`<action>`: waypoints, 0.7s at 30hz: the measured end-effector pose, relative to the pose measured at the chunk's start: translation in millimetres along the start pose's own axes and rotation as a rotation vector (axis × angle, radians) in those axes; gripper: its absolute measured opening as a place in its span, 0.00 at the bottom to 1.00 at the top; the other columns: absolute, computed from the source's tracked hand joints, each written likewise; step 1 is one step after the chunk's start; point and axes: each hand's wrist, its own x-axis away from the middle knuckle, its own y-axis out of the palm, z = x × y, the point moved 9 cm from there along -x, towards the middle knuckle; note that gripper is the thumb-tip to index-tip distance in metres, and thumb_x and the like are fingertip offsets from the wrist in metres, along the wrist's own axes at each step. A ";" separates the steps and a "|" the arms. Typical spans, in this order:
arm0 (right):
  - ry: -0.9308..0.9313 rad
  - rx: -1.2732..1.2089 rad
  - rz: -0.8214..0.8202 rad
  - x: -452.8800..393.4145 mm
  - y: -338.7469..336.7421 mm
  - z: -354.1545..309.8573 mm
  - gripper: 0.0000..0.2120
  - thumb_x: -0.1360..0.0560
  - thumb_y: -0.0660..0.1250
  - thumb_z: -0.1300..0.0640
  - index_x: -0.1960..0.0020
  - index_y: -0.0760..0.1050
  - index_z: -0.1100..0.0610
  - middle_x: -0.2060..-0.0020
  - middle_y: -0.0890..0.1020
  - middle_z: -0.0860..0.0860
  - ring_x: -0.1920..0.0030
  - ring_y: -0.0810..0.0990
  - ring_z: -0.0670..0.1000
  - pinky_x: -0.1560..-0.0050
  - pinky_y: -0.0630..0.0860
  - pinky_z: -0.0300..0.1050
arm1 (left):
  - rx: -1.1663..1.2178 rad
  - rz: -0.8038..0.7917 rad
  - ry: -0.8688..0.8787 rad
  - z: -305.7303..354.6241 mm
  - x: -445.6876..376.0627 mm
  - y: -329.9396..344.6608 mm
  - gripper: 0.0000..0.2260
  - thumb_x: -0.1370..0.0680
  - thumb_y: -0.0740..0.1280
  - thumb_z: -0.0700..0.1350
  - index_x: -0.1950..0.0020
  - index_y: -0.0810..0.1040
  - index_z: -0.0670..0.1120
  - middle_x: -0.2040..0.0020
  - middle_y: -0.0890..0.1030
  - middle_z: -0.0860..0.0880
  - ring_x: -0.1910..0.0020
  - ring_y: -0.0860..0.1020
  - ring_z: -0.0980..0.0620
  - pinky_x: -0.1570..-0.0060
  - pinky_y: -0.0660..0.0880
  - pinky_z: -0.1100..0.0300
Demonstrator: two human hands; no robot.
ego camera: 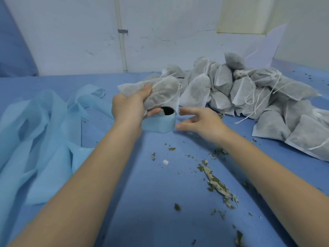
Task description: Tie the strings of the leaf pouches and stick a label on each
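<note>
One white, translucent non-woven pouch [161, 94] packed with dark dried leaves is held up in the left hand [128, 108], whose thumb and fingers curl round its lower half; its thin white drawstring [160, 82] lies loose across the top and its flat open end sticks out to the left past the thumb. The pouch sits just above a pale blue roll of label tape [158, 123] with a dark hollow core, which stands on the blue cloth-covered tabletop [156, 202] and touches the left hand's fingertips. The right hand [199, 122] hovers just beside the roll on its right, fingers spread and relaxed, gripping nothing. Behind and to the right lies a heaped pile of similar grey-white leaf pouches [249, 91], their strings trailing over one another and onto the tabletop. Loose strips of light blue non-woven fabric [35, 132] are bunched at the left. Scattered green-brown leaf crumbs [217, 186] and a small white scrap [166, 162] dot the tabletop between the forearms.
</note>
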 end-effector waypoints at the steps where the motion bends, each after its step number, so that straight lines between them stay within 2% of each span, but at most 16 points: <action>1: -0.007 0.018 -0.035 -3.8 5.8 -1.1 0.32 0.32 0.77 0.53 0.30 0.71 0.52 0.44 0.81 0.45 0.59 0.80 0.35 0.59 0.72 0.24 | 0.007 0.014 -0.005 0.3 -1.3 -2.5 0.07 0.26 0.71 0.39 0.51 0.79 0.37 0.54 0.82 0.41 0.63 0.82 0.45 0.70 0.79 0.60; 3: -0.012 -0.014 -0.069 -12.4 13.9 -2.3 0.38 0.35 0.79 0.51 0.28 0.69 0.50 0.52 0.81 0.42 0.67 0.76 0.37 0.63 0.70 0.25 | 0.010 0.034 -0.012 -0.3 -3.0 -5.2 0.07 0.26 0.71 0.40 0.52 0.79 0.37 0.55 0.82 0.42 0.63 0.83 0.45 0.70 0.79 0.60; 5: -0.029 -0.014 -0.071 -20.2 19.6 -5.5 0.39 0.36 0.79 0.50 0.28 0.68 0.48 0.61 0.75 0.39 0.67 0.73 0.38 0.65 0.68 0.26 | 0.011 0.037 -0.015 -1.5 -3.2 -5.0 0.06 0.26 0.71 0.39 0.53 0.79 0.38 0.57 0.82 0.43 0.63 0.82 0.46 0.69 0.80 0.59; 6: -0.042 -0.004 -0.071 -23.0 21.5 -8.8 0.38 0.36 0.79 0.50 0.29 0.68 0.46 0.61 0.75 0.38 0.63 0.74 0.38 0.63 0.69 0.28 | 0.004 0.039 -0.018 -2.4 -3.2 -4.8 0.06 0.26 0.71 0.39 0.52 0.79 0.37 0.56 0.82 0.43 0.62 0.82 0.47 0.69 0.80 0.59; 9: -0.095 0.013 -0.081 -31.2 26.3 -18.0 0.30 0.35 0.78 0.54 0.35 0.74 0.48 0.48 0.81 0.44 0.49 0.80 0.46 0.49 0.77 0.41 | -0.022 0.045 -0.027 -5.0 -4.7 -6.0 0.12 0.26 0.71 0.40 0.46 0.78 0.36 0.52 0.82 0.41 0.60 0.83 0.47 0.67 0.81 0.56; 12: -0.077 0.152 -0.005 -34.5 26.6 -18.3 0.27 0.36 0.78 0.51 0.41 0.72 0.53 0.47 0.78 0.48 0.48 0.78 0.50 0.55 0.76 0.42 | -0.063 0.054 -0.017 -7.1 -8.2 -8.5 0.11 0.26 0.72 0.40 0.47 0.79 0.38 0.52 0.82 0.42 0.59 0.82 0.48 0.66 0.81 0.56; 14: -0.039 0.197 0.063 -34.6 25.4 -15.3 0.29 0.37 0.78 0.49 0.43 0.69 0.54 0.47 0.75 0.47 0.49 0.75 0.48 0.58 0.72 0.38 | -0.131 0.047 -0.004 -10.3 -11.1 -9.2 0.11 0.27 0.72 0.41 0.47 0.79 0.39 0.51 0.82 0.43 0.57 0.82 0.48 0.63 0.81 0.55; 16: -0.025 0.139 0.092 -34.3 27.5 -13.4 0.33 0.38 0.79 0.48 0.39 0.68 0.54 0.46 0.77 0.46 0.46 0.76 0.48 0.53 0.75 0.42 | -0.224 0.016 0.013 -14.3 -13.0 -6.5 0.13 0.28 0.73 0.43 0.45 0.79 0.40 0.49 0.83 0.43 0.53 0.82 0.46 0.56 0.81 0.52; 18: -0.040 0.061 0.100 -31.1 30.1 -16.5 0.38 0.40 0.80 0.46 0.36 0.68 0.53 0.44 0.79 0.46 0.43 0.77 0.48 0.44 0.76 0.47 | -0.320 -0.022 0.033 -14.4 -9.5 -1.0 0.21 0.32 0.74 0.48 0.43 0.78 0.40 0.47 0.82 0.42 0.48 0.81 0.43 0.47 0.78 0.47; 20: -0.040 0.025 0.109 -25.0 28.3 -18.2 0.42 0.42 0.82 0.44 0.34 0.67 0.52 0.42 0.78 0.46 0.42 0.76 0.47 0.41 0.74 0.45 | -0.375 -0.029 0.051 -13.7 -7.4 0.2 0.27 0.37 0.72 0.54 0.43 0.78 0.41 0.47 0.82 0.43 0.45 0.80 0.42 0.44 0.76 0.46; 21: -0.023 0.018 0.099 -21.4 26.2 -16.7 0.43 0.43 0.82 0.43 0.34 0.67 0.52 0.43 0.78 0.45 0.43 0.77 0.46 0.44 0.74 0.42 | -0.395 -0.022 0.060 -13.3 -7.8 -0.7 0.28 0.38 0.71 0.55 0.43 0.78 0.41 0.47 0.82 0.43 0.45 0.79 0.43 0.44 0.76 0.46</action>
